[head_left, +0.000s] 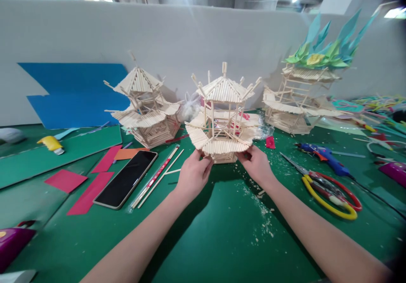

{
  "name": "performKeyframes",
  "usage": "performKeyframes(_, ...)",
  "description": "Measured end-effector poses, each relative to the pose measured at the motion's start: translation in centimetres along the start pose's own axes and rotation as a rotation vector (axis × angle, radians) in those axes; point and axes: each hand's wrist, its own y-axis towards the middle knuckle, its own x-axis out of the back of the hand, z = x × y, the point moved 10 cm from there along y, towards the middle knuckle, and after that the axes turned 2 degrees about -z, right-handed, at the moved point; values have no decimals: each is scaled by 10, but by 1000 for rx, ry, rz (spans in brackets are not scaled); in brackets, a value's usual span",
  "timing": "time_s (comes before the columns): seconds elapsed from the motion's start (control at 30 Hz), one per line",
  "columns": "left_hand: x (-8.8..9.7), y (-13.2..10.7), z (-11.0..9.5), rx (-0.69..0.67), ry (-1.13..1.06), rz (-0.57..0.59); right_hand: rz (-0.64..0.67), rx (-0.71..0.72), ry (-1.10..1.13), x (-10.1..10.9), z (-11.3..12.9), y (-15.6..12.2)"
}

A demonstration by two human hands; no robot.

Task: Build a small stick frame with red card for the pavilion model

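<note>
A: Quick Q: where's the stick pavilion (225,92) sitting?

B: It's standing upright on the green tabletop (222,232), long axis running vertical, finial pointing up.

A: And what's gripping it?

B: The left hand (195,173) is grasping its base at near left, just under the lower eave; the right hand (257,166) is doing likewise at near right. (Some fingertips are hiding beneath that eave, so I'm not seeing every contact.)

A: Which one's nearer?

B: Neither, AFAICT. The pavilion is standing straight ahead of the hands, approx. midway btwn them, so both arms are reaching abt equally far.

A: OK, what's around it?

B: Left of the pavilion, a similar stick model (152,118) is standing; a phone (127,179) and a stick packet (157,175) are lying on its near-left side. Right of the pavilion, scissors (311,192) and a blue glue gun (326,158) are lying, w/ a leaf-topped model (288,105) standing farther back.

A: Any brands or text?

B: Nothing I'm reading for sure. The packet's red band is showing pale marks, too small to make out; the phone's screen is looking dark, no logo showing. Red marks (245,116) behind the pavilion's posts aren't resolving into words either.
</note>
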Motion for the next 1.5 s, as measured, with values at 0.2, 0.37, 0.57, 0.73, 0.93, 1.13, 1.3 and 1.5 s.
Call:
performKeyframes(0.2,-4,5,2,13,-29,-25,4,-7,37,-11,-4,5)
performKeyframes(0.37,-7,7,3,20,-33,-16,-24,-42,41,-11,-7,7)
performKeyframes(0.57,-9,11,2,31,-26,-5,-45,-77,29,-13,-8,8)
performKeyframes(0.73,-7,11,3,48,0,20,-30,-83,11,-15,-9,10)
performKeyframes(0.93,0,-1,-11,23,-7,130,46,-51,-26,7,8,-10)
performKeyframes(1.13,-3,-20,-34,-21,-140,261,161,61,6,29,39,-43)
performKeyframes(1.3,-6,-26,-39,20,-196,316,255,271,18,17,61,-56)
performKeyframes(1.5,-4,-30,-42,-7,-49,267,264,317,-3,4,63,-61)
